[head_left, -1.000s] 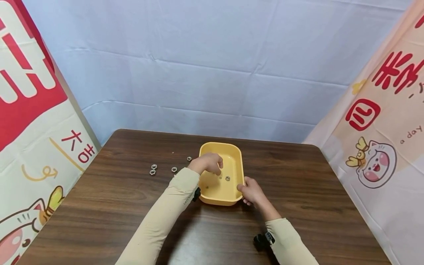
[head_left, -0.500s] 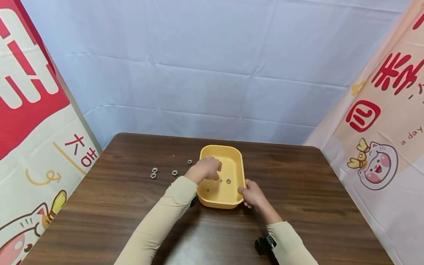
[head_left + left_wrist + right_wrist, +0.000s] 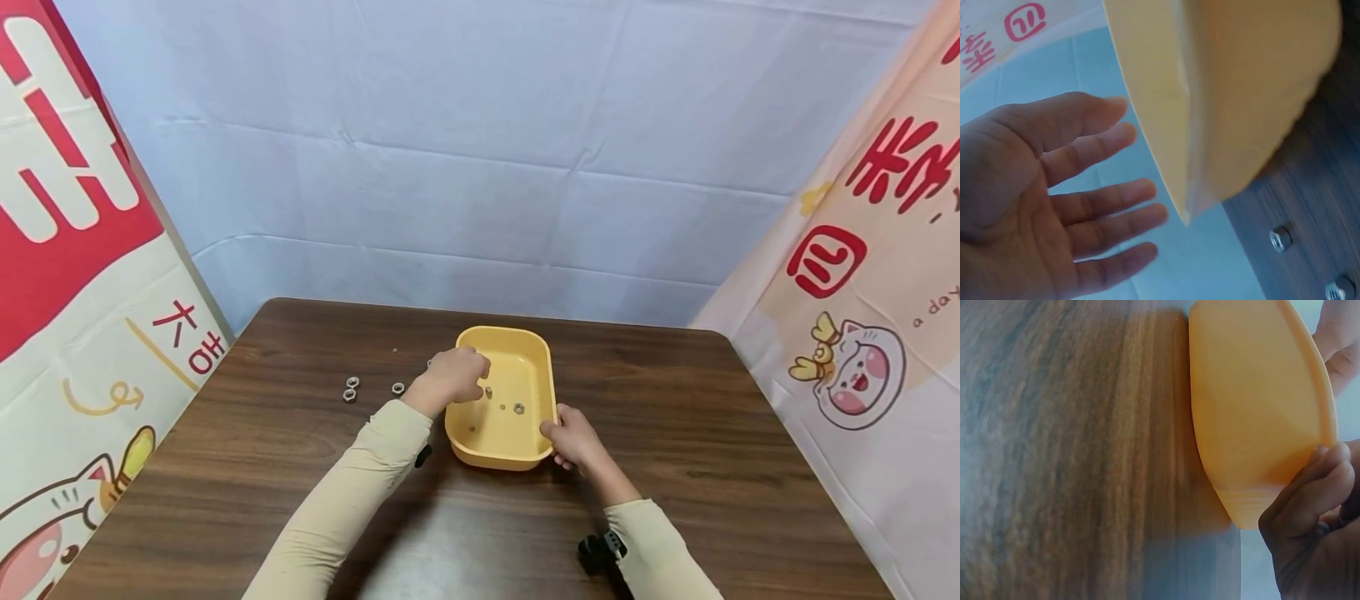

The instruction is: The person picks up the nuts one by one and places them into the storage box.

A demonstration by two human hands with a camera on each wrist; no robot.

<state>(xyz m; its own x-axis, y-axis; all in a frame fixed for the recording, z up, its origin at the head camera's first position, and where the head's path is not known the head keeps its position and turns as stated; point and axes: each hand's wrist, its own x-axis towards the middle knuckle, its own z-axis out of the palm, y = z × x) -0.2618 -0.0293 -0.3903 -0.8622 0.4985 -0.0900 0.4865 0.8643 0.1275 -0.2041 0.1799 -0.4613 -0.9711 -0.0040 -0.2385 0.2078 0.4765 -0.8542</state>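
Observation:
A yellow rectangular tray (image 3: 498,457) stands on the table, with several metal pieces inside: a hex nut (image 3: 519,408), a small upright nut (image 3: 488,392) and tinier bits. My left hand (image 3: 453,377) hovers over the tray's left side. In the left wrist view its fingers (image 3: 1110,200) are loosely extended beside the tray's wall and hold nothing. With thumb inside and fingers outside, my right hand (image 3: 573,437) grips the tray's right rim near the front corner. The right wrist view shows those curled fingers (image 3: 1310,494) against the yellow rim.
Left of the tray lie a pair of hex nuts (image 3: 350,389), another nut (image 3: 398,388) and a tiny metal piece (image 3: 395,350). One more nut (image 3: 429,363) is mostly hidden behind my left hand. A pale cloth (image 3: 450,167) hangs behind the wooden table (image 3: 675,400).
My left hand has moved left toward the tray's rim and let go of a small nut, which now shows inside the tray. My right hand keeps its grip.

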